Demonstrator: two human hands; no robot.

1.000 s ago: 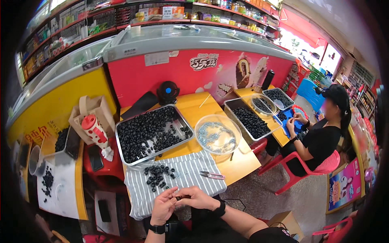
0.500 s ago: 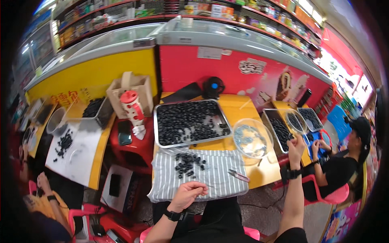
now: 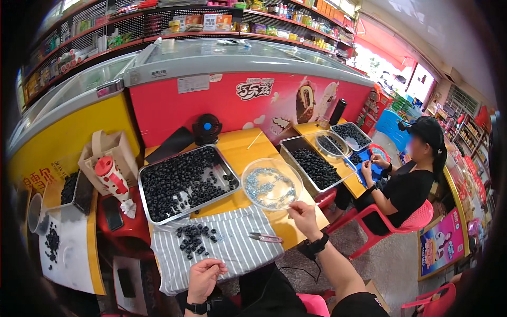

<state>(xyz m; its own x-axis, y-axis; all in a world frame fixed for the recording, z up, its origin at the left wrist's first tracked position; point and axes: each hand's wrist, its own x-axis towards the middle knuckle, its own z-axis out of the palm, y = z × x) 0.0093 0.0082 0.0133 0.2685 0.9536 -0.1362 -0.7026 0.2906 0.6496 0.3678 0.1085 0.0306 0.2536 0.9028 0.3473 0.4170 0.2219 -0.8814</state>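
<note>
Yellow worktop [image 3: 240, 153] carries my tray [image 3: 186, 182] of dark beads at its middle and my clear bowl [image 3: 271, 184] near its front edge. My right hand [image 3: 303, 216] pinches the bowl's rim, grip narrow. My left hand [image 3: 204, 276], curled at the striped cloth's [image 3: 232, 248] front edge, seems empty. I judge I'm mid-fetch; next needs one small bead picked cleanly.

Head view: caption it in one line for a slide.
Right hand reaches to clear bowl; left hand rests at striped cloth.
</note>
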